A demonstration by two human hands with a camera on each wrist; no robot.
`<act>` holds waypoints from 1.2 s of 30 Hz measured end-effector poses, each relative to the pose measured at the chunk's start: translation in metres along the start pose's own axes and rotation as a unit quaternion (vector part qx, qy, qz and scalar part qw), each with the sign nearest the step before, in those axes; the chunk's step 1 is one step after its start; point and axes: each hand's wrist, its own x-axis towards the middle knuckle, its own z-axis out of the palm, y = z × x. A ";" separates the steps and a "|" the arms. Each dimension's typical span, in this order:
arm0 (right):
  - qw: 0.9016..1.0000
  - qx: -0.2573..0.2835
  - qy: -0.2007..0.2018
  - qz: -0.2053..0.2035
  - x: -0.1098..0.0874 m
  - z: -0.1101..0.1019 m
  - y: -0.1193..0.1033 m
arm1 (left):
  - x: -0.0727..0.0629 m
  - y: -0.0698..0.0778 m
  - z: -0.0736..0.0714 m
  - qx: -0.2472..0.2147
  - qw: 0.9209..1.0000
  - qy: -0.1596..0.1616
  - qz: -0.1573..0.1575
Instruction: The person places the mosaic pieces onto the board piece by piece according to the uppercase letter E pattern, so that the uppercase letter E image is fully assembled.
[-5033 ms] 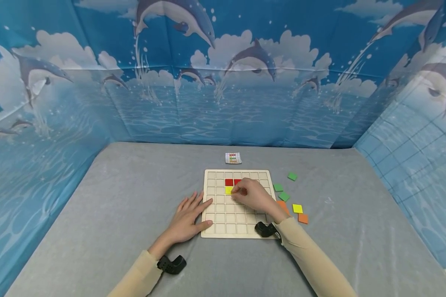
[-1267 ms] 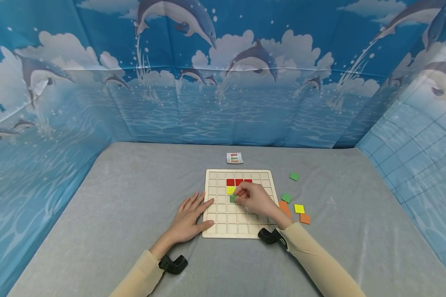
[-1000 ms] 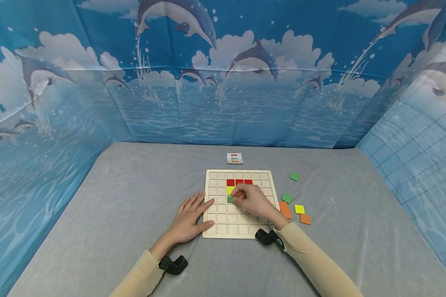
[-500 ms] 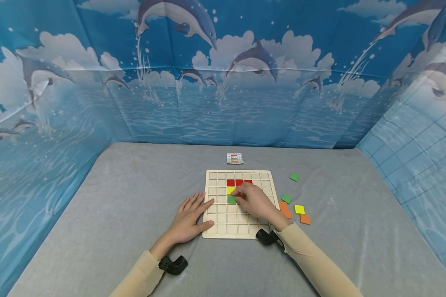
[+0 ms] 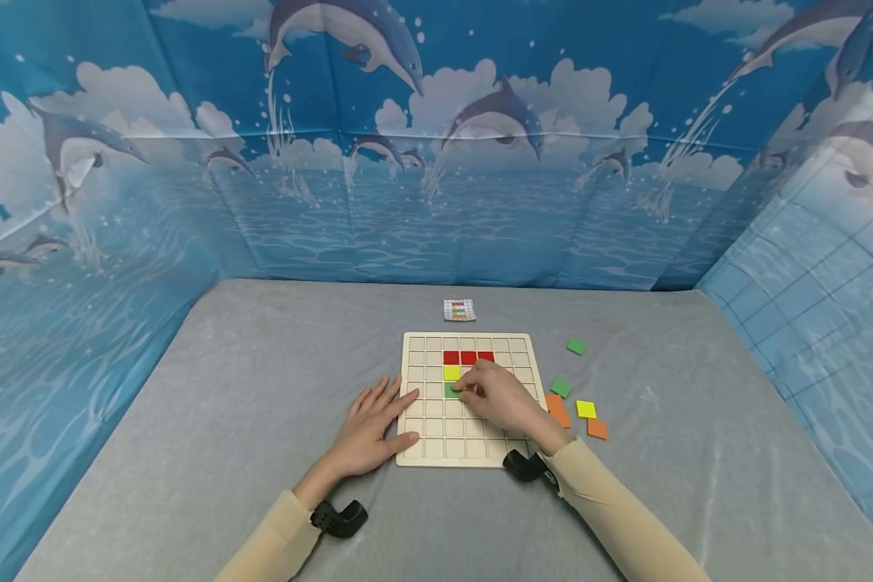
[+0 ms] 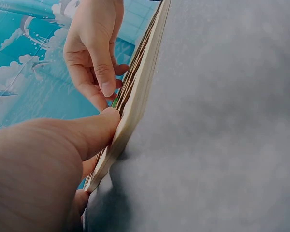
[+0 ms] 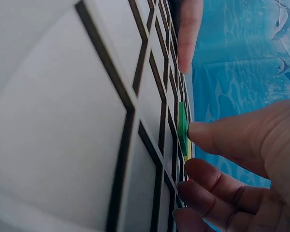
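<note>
My left hand point(image 5: 369, 428) lies with spread fingers on the left edge of the wooden grid board point(image 5: 436, 449). In the left wrist view its thumb point(image 6: 99, 130) rests on the board's rim. At the middle of the board, my right hand point(image 5: 500, 396) has its thumb and index finger at a green tile point(image 5: 451, 390). The right wrist view has the thumb point(image 7: 203, 135) touching this green tile point(image 7: 182, 128), which stands slightly proud of the grid. Behind it sit a yellow tile point(image 5: 452, 373) and a row of red tiles point(image 5: 469, 357). The right palm hides some cells.
Right of the board lie a green tile point(image 5: 561, 388), a farther green tile point(image 5: 576, 347), a yellow tile point(image 5: 585, 410), an orange tile point(image 5: 597, 429) and an orange piece point(image 5: 558, 411) by the board's edge. A small pattern card point(image 5: 459, 309) lies behind the board.
A green tile that lay beside the board five seconds ago is now in the cell in front of the yellow tile. My right fingers have shifted slightly around it; the left hand stays put.
</note>
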 end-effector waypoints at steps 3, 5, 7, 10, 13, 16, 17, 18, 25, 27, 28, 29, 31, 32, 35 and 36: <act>1.000 0.006 -0.006 -0.010 -0.003 -0.002 0.000 | 0.000 -0.001 0.000 0.001 1.000 0.002 0.000; 1.000 0.013 -0.009 -0.017 -0.005 -0.004 0.000 | 0.000 -0.001 0.001 0.003 1.000 0.002 0.001; 0.999 0.021 -0.011 -0.024 -0.008 -0.006 0.003 | 0.000 -0.001 0.001 0.002 1.000 0.001 0.001; 0.999 0.033 -0.004 -0.036 -0.013 -0.010 0.008 | 0.001 -0.001 0.001 0.002 1.000 0.000 0.003; 0.998 0.039 0.012 -0.041 -0.018 -0.016 0.014 | 0.001 -0.001 0.001 0.000 1.000 0.002 0.003; 0.998 0.044 0.027 -0.035 -0.024 -0.024 0.022 | 0.001 -0.001 0.000 -0.002 1.000 0.003 0.004; 0.998 0.048 0.030 -0.031 -0.025 -0.027 0.024 | 0.001 -0.001 0.000 -0.003 1.000 0.004 0.004; 0.998 0.050 0.032 -0.027 -0.027 -0.030 0.027 | 0.000 -0.001 0.000 -0.003 1.000 0.003 0.004; 0.998 0.000 0.055 0.039 -0.043 -0.044 0.051 | 0.000 -0.001 0.000 0.001 1.000 -0.001 0.003; 0.996 -0.017 0.066 0.055 -0.047 -0.046 0.059 | 0.001 -0.002 0.000 0.002 1.000 0.000 0.003; 0.995 -0.023 0.071 0.061 -0.048 -0.047 0.061 | 0.001 -0.003 0.000 0.002 1.000 0.001 0.003; 0.995 -0.029 0.076 0.065 -0.050 -0.048 0.063 | 0.001 -0.003 0.000 0.003 1.000 0.002 0.003; 0.993 -0.040 0.083 0.071 -0.053 -0.051 0.067 | 0.000 -0.003 0.000 0.002 1.000 0.002 0.004; 0.993 -0.044 0.084 0.074 -0.054 -0.052 0.068 | 0.000 -0.003 0.000 0.001 1.000 0.002 0.005; 0.991 -0.062 0.082 0.087 -0.059 -0.054 0.072 | 0.000 -0.003 -0.001 0.000 1.000 0.000 0.010; 0.990 -0.067 0.080 0.092 -0.060 -0.054 0.073 | 0.000 -0.002 -0.001 0.000 1.000 -0.001 0.011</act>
